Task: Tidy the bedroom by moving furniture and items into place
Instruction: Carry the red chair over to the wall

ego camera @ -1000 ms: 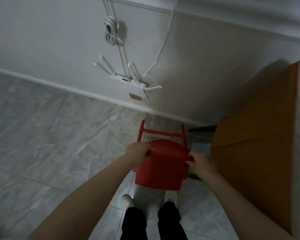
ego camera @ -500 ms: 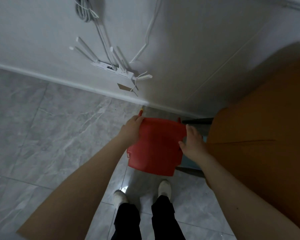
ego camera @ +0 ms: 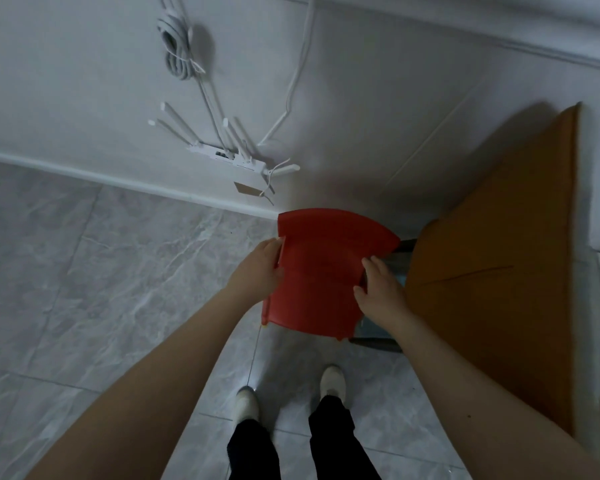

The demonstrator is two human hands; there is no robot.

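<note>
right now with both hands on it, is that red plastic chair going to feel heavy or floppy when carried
The red chair is probably light: thin moulded plastic, held by left hand and right hand at its edges. Likely stiff, since it keeps its shape. It may tip, being gripped only at the sides.

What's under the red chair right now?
Below the red chair, held by the left hand and right hand, only grey floor tile shows around its edges. The seat hides its legs and whatever lies directly beneath.

Both arms outstretched, left grip (ego camera: pixel 261 268) and right grip (ego camera: pixel 378 289) clasping.
</note>
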